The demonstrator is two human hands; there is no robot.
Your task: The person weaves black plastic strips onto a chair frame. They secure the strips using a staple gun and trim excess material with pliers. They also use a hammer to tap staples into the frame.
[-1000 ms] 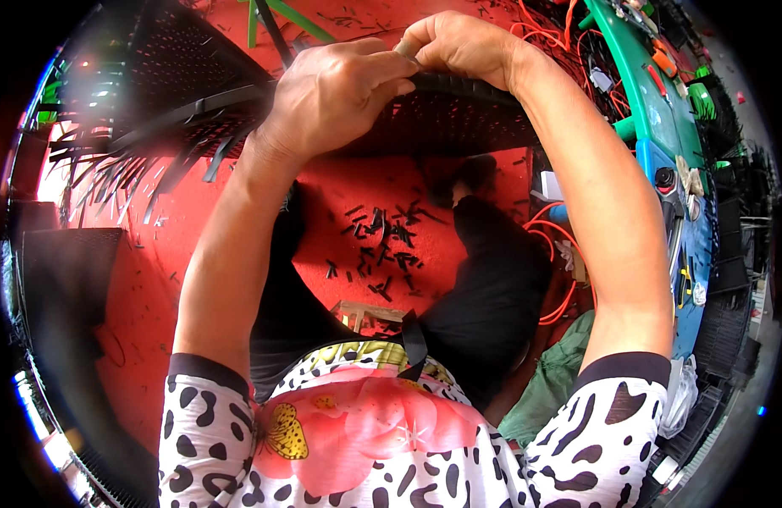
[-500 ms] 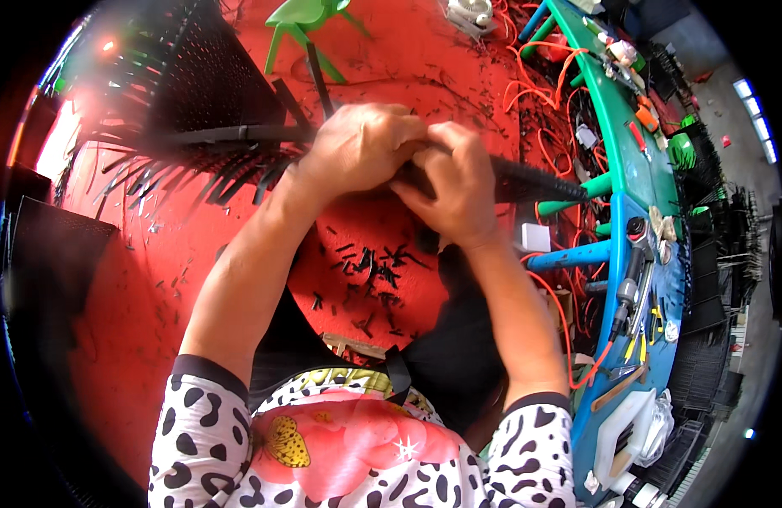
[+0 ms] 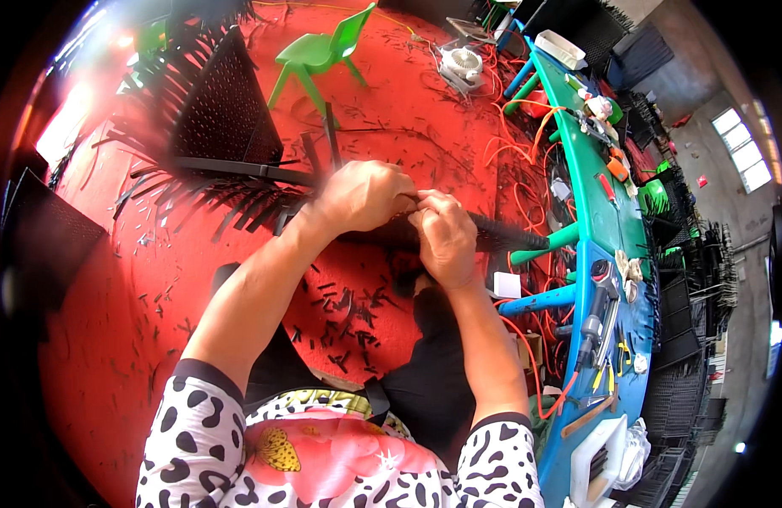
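Note:
A dark woven piece [image 3: 501, 234] with a black frame bar [image 3: 238, 168] lies across in front of me, and many loose black strips [image 3: 226, 199] fan out from its left part. My left hand [image 3: 367, 196] is closed over its edge, fingers bent around a black strip. Close beside it my right hand [image 3: 446, 237] is closed too, thumb and fingers pinching at the same edge. The two hands' fingertips nearly meet, and what lies between them is mostly hidden. A taller perforated black panel [image 3: 226, 106] rises from the piece at the far left.
Black offcuts [image 3: 348, 317] litter the red floor [image 3: 154, 364]. A green chair [image 3: 310, 55] and a white fan [image 3: 461, 63] stand farther off. On my right runs a green and blue table [image 3: 607, 229] with a power tool [image 3: 598, 309], scissors and pliers; orange hoses [image 3: 526, 152] tangle beneath it.
The view has shifted, showing more of the far floor and chair. My right hand's fingers have drawn in from a wider grip to a pinch near my left hand.

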